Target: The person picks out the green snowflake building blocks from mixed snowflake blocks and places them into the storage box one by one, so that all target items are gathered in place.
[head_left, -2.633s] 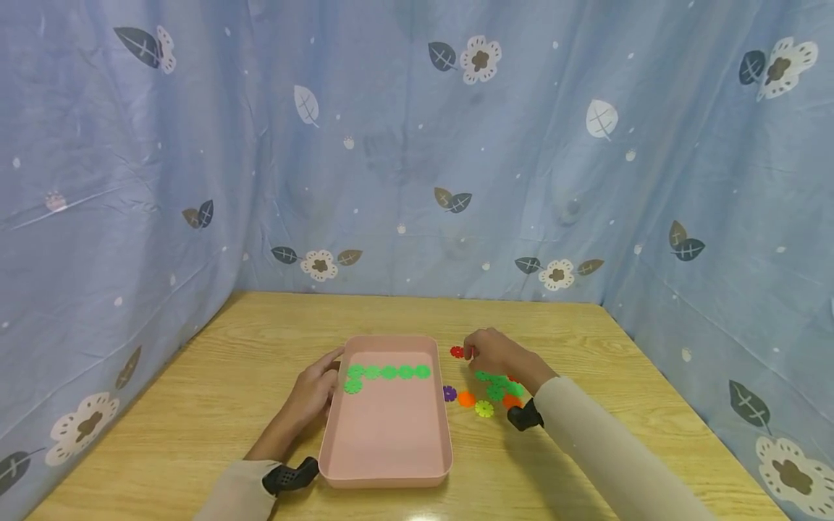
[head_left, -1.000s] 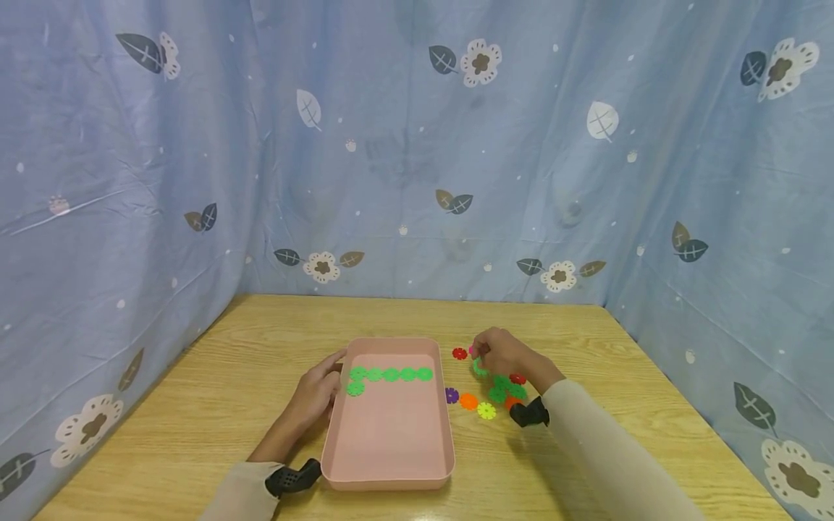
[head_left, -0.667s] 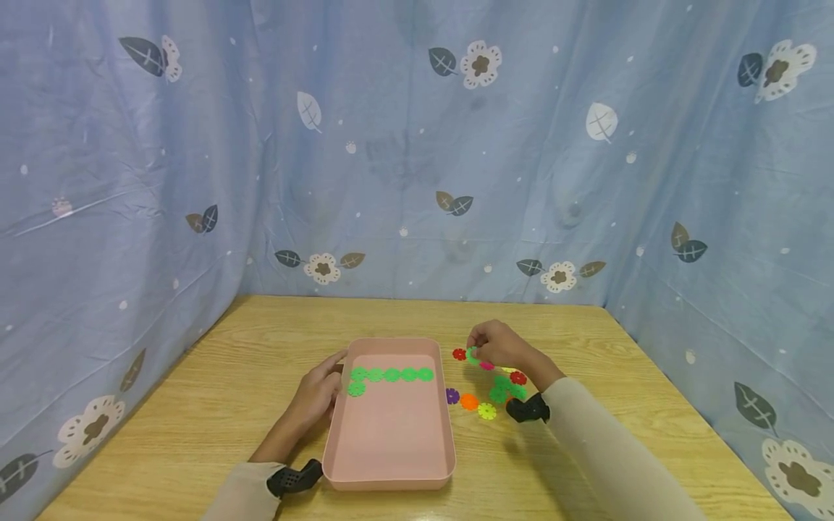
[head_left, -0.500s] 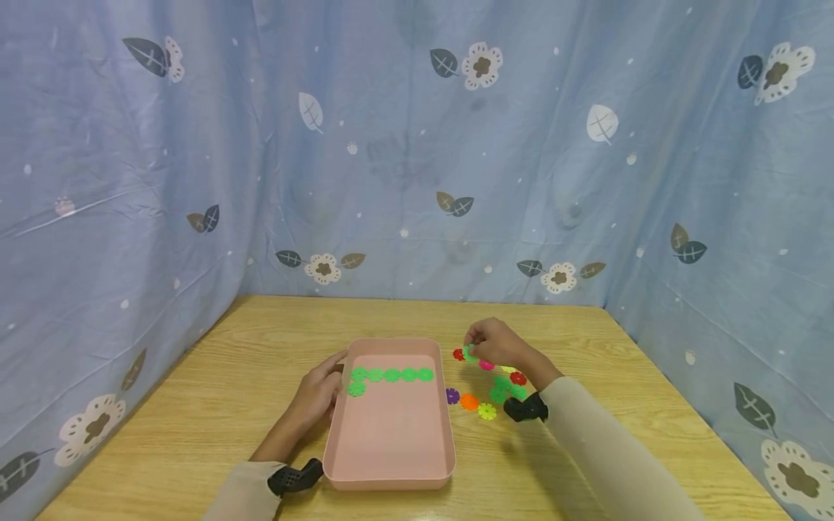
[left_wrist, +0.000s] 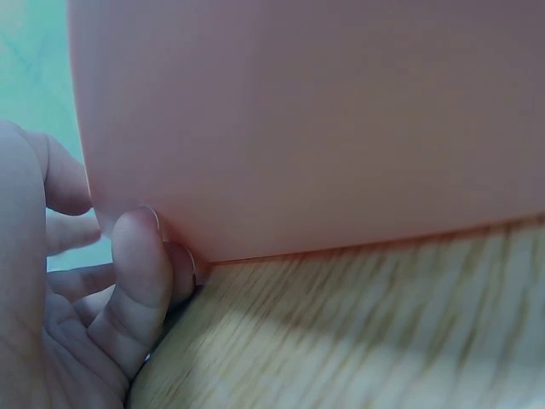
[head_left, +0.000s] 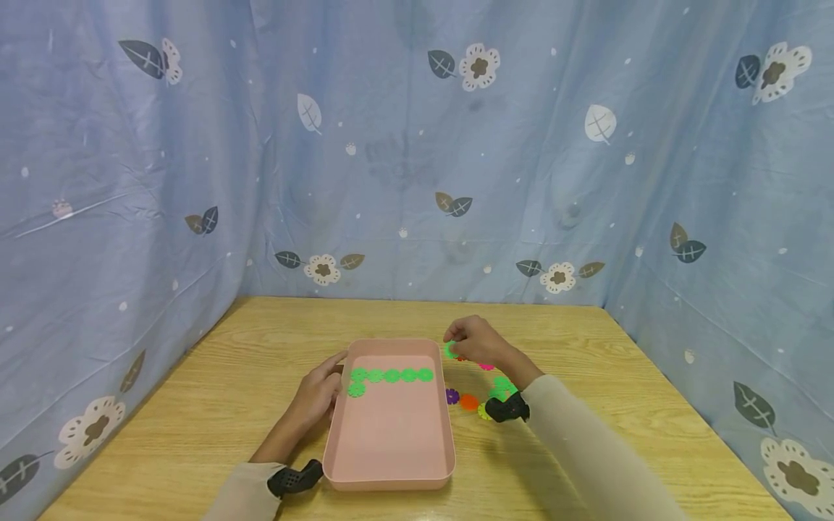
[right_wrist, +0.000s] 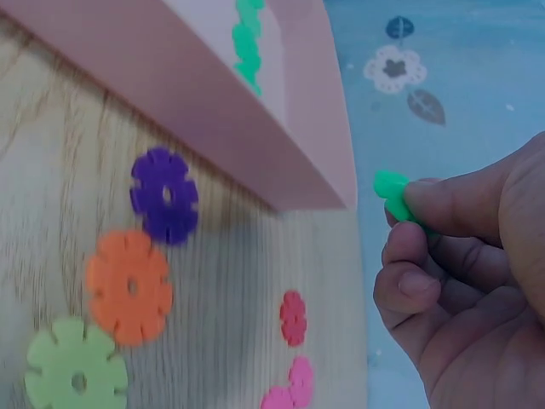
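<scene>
In the head view my left hand (head_left: 316,394) holds the left side of a pink tray (head_left: 391,441), with the index finger along its far corner. In the left wrist view curled fingertips (left_wrist: 140,247) press against the outside of the tray wall. A row of green snowflake discs (head_left: 392,375) lies in the tray, with one more green disc (head_left: 356,389) below its left end. My right hand (head_left: 478,340) pinches a green snowflake disc (right_wrist: 393,189) between thumb and finger, above the table beside the tray's far right corner.
Right of the tray lie purple (head_left: 452,396), orange (head_left: 469,402) and yellow-green discs (right_wrist: 77,366). Behind them are red (right_wrist: 293,318) and pink discs (right_wrist: 300,382). A green cluster (head_left: 502,389) is partly hidden by the right wrist strap. A patterned curtain (head_left: 417,145) surrounds the table.
My right hand took hold of a green disc from the right-hand group, lifted it and moved left with it to the tray's far right corner. The left hand has stayed on the tray.
</scene>
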`<state>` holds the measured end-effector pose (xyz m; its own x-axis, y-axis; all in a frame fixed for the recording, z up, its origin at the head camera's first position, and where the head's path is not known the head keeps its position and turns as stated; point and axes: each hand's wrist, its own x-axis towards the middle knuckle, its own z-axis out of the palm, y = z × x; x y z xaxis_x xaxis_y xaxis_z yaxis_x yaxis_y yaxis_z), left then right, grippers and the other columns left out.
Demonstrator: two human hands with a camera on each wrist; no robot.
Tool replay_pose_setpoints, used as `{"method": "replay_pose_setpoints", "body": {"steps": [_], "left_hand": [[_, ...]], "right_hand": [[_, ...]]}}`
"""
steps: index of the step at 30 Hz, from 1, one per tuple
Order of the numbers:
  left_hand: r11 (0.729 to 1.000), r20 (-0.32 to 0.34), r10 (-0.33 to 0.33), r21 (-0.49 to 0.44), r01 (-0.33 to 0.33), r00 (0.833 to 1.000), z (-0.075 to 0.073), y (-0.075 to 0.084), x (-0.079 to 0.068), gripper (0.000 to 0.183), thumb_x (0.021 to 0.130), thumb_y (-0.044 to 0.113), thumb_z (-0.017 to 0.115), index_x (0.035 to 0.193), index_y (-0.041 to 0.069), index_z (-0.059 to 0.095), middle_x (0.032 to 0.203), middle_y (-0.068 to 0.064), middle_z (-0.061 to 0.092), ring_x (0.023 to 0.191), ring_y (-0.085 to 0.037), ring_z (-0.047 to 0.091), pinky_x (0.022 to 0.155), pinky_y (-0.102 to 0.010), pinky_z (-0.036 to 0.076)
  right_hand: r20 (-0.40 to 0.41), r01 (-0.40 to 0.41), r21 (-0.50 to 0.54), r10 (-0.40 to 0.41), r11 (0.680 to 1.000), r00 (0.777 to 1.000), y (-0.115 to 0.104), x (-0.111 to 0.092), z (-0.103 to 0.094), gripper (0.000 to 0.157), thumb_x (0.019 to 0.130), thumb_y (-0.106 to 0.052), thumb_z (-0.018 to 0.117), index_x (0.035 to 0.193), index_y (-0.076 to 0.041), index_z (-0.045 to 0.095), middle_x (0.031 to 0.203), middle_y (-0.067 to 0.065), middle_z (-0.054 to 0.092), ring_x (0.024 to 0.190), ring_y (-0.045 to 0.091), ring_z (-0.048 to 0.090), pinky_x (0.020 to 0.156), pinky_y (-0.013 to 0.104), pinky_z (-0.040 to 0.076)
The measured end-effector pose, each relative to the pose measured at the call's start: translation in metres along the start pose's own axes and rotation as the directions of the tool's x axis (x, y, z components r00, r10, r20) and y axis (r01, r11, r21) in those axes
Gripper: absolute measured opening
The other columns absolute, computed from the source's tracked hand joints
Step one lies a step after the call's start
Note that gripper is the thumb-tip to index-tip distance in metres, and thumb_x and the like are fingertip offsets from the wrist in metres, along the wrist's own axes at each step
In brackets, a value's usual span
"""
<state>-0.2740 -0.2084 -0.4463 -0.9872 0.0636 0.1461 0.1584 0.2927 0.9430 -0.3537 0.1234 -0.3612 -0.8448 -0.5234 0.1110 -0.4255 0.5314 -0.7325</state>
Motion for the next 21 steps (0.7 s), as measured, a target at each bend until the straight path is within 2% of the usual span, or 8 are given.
{"method": "replay_pose_setpoints", "body": {"steps": [1, 3, 6, 8, 10, 11, 17, 21], "left_hand": [[1.000, 0.000, -0.003, 0.003, 0.003, 1.000, 0.000, 0.000, 0.000, 0.061, 0.094, 0.009, 0.041, 0.155, 0.013, 0.041, 0.064, -0.012, 0.059, 0.040, -0.017, 0.045, 0.041, -0.029, 0.043], [1.000, -0.004, -0.002, 0.003, 0.002, 1.000, 0.000, 0.000, 0.000, 0.061, 0.094, 0.009, 0.041, 0.155, 0.013, 0.042, 0.072, -0.012, 0.065, 0.040, -0.017, 0.046, 0.041, -0.029, 0.043], [1.000, -0.009, -0.004, 0.006, 0.004, 1.000, 0.000, -0.001, 0.001, 0.061, 0.094, 0.010, 0.041, 0.155, 0.013, 0.042, 0.073, -0.013, 0.066, 0.040, -0.017, 0.046, 0.041, -0.030, 0.044], [1.000, -0.013, -0.003, 0.011, 0.003, 1.000, 0.001, -0.002, 0.001, 0.061, 0.094, 0.010, 0.042, 0.155, 0.013, 0.042, 0.072, -0.012, 0.066, 0.040, -0.017, 0.047, 0.041, -0.030, 0.044], [1.000, -0.015, -0.009, 0.020, 0.009, 1.000, 0.001, -0.002, 0.002, 0.062, 0.093, 0.010, 0.041, 0.155, 0.013, 0.042, 0.056, -0.009, 0.055, 0.040, -0.017, 0.047, 0.041, -0.030, 0.045], [1.000, -0.019, -0.008, 0.022, 0.009, 1.000, 0.002, -0.003, 0.002, 0.062, 0.093, 0.010, 0.042, 0.155, 0.013, 0.042, 0.053, -0.006, 0.053, 0.039, -0.017, 0.047, 0.041, -0.030, 0.045], [1.000, -0.029, -0.011, 0.028, 0.012, 1.000, 0.002, -0.002, 0.002, 0.062, 0.092, 0.009, 0.042, 0.155, 0.013, 0.043, 0.051, -0.004, 0.051, 0.039, -0.017, 0.047, 0.041, -0.031, 0.045], [1.000, -0.025, -0.018, 0.021, 0.018, 1.000, 0.001, -0.003, 0.001, 0.062, 0.093, 0.009, 0.042, 0.155, 0.013, 0.043, 0.053, -0.007, 0.053, 0.040, -0.016, 0.047, 0.041, -0.030, 0.045]], "right_hand": [[0.002, 0.002, 0.002, -0.002, 1.000, 1.000, -0.003, 0.001, 0.001, 0.019, 0.093, 0.004, 0.058, 0.110, 0.010, 0.066, 0.087, 0.012, 0.067, 0.067, 0.032, 0.060, 0.063, 0.033, 0.053], [0.002, -0.005, 0.007, 0.005, 1.000, 1.000, -0.007, 0.003, 0.004, 0.019, 0.094, 0.003, 0.059, 0.110, 0.010, 0.066, 0.087, 0.011, 0.066, 0.062, 0.022, 0.054, 0.060, 0.029, 0.049], [-0.001, -0.014, 0.003, 0.014, 1.000, 1.000, -0.015, 0.005, 0.009, 0.018, 0.095, 0.001, 0.060, 0.110, 0.008, 0.067, 0.090, 0.010, 0.067, 0.063, 0.016, 0.053, 0.061, 0.029, 0.049], [0.000, -0.014, -0.013, 0.014, 1.000, 1.000, -0.021, 0.006, 0.012, 0.018, 0.095, 0.000, 0.061, 0.110, 0.007, 0.067, 0.093, 0.009, 0.067, 0.067, 0.018, 0.057, 0.063, 0.029, 0.051], [0.003, -0.007, -0.024, 0.007, 1.000, 1.000, -0.026, 0.008, 0.016, 0.016, 0.095, 0.000, 0.062, 0.109, 0.006, 0.067, 0.094, 0.010, 0.068, 0.072, 0.025, 0.063, 0.065, 0.030, 0.053], [0.007, -0.005, -0.025, 0.005, 1.000, 1.000, -0.028, 0.010, 0.018, 0.017, 0.095, 0.001, 0.061, 0.110, 0.007, 0.066, 0.095, 0.010, 0.069, 0.074, 0.029, 0.064, 0.065, 0.031, 0.054], [0.023, -0.009, -0.028, 0.009, 1.000, 1.000, -0.038, 0.017, 0.029, 0.017, 0.095, 0.001, 0.061, 0.111, 0.006, 0.066, 0.093, 0.009, 0.069, 0.077, 0.034, 0.067, 0.064, 0.029, 0.054], [0.027, -0.026, -0.004, 0.026, 1.000, 0.999, -0.042, 0.020, 0.038, 0.017, 0.095, 0.002, 0.061, 0.110, 0.006, 0.066, 0.091, 0.008, 0.068, 0.080, 0.039, 0.067, 0.061, 0.028, 0.051]]}}
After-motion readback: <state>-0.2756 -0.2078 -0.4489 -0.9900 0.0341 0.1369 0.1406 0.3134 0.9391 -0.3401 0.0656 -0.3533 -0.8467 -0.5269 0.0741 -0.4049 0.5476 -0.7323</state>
